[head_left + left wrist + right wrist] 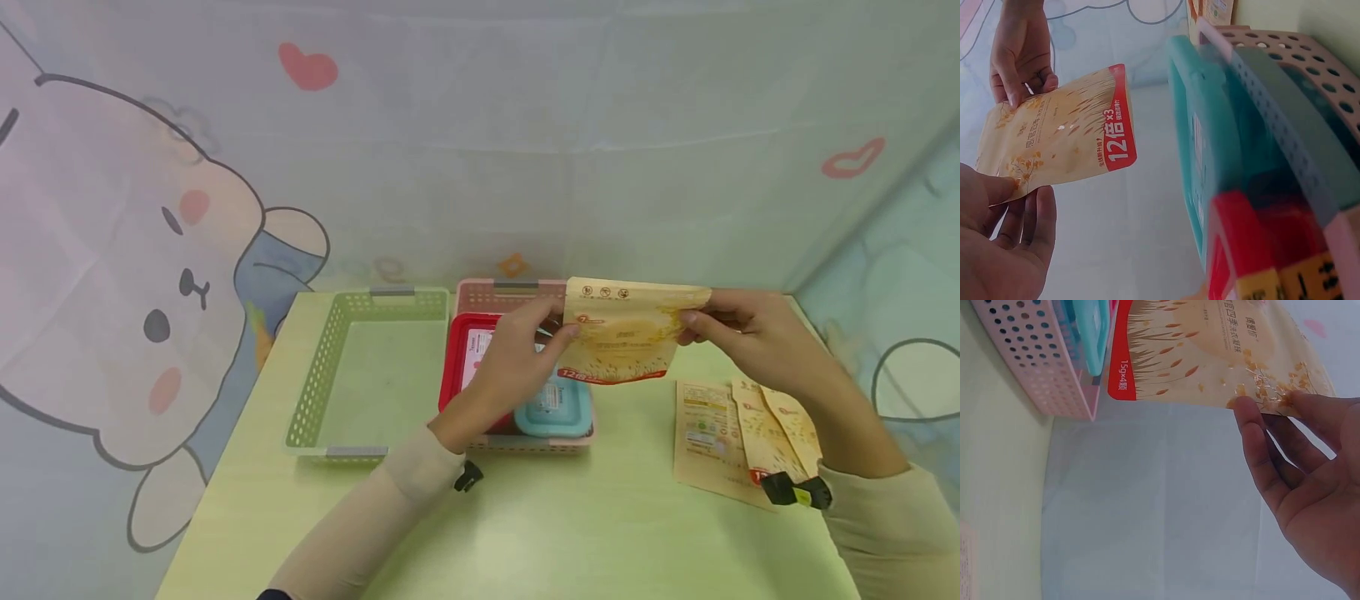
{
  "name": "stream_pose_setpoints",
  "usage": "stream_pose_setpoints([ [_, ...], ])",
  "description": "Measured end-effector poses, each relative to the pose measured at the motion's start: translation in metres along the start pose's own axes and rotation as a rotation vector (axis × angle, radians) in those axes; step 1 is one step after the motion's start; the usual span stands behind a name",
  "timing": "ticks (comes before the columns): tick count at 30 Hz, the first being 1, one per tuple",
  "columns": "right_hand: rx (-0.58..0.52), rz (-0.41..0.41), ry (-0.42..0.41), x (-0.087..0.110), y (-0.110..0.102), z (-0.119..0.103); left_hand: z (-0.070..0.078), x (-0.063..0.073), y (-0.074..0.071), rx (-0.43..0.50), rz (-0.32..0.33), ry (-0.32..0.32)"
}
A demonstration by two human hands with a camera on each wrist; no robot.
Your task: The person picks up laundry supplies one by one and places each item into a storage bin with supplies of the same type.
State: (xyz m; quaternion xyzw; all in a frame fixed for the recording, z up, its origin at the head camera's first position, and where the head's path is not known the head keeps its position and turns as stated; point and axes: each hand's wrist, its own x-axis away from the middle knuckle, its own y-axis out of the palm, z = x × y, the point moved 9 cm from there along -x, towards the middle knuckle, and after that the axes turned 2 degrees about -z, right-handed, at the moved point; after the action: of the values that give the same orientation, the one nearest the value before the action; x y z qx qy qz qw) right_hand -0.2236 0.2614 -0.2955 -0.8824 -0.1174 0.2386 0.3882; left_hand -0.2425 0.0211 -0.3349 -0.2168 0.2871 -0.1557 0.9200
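Note:
A cream-yellow pouch (622, 333) with a red bottom band and printed wheat is held up above the table, its printed front toward the head camera. My left hand (521, 350) pinches its left edge between thumb and fingers. At the opposite edge my right hand (757, 337) pinches it the same way. In the left wrist view the pouch (1060, 125) hangs between both hands, beside the loaded basket. The right wrist view shows my right thumb and fingers on the edge of the pouch (1210, 356).
Behind my left hand, a pink basket (510, 287) holds a red-rimmed box (453, 367) and a light blue lidded box (555, 408). A green basket (382, 375) stands left of it. More pouches (705, 433) lie on the table at right. A printed curtain (450, 150) hangs behind.

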Motion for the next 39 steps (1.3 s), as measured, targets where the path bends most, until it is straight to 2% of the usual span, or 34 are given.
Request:
stream_pose_setpoints([
  [3,-0.005,-0.010,-0.028,-0.004,0.005,-0.004,-0.002,0.002,-0.008,-0.005,0.014,0.007],
  [10,-0.090,-0.023,-0.019,-0.017,0.016,-0.013,-0.005,0.005,-0.031,-0.027,0.064,0.040],
  [15,-0.170,-0.065,-0.040,-0.026,0.029,-0.022,-0.009,0.013,-0.046,-0.039,0.083,0.059],
  [20,-0.183,-0.088,-0.022,-0.038,0.043,-0.029,-0.017,0.023,-0.061,-0.046,0.115,0.065],
  [32,-0.206,-0.069,-0.005,-0.070,0.072,-0.039,-0.033,0.039,-0.095,-0.090,0.204,0.051],
  [39,-0.296,-0.023,-0.022,-0.090,0.093,-0.045,-0.041,0.048,-0.119,-0.126,0.256,0.046],
])
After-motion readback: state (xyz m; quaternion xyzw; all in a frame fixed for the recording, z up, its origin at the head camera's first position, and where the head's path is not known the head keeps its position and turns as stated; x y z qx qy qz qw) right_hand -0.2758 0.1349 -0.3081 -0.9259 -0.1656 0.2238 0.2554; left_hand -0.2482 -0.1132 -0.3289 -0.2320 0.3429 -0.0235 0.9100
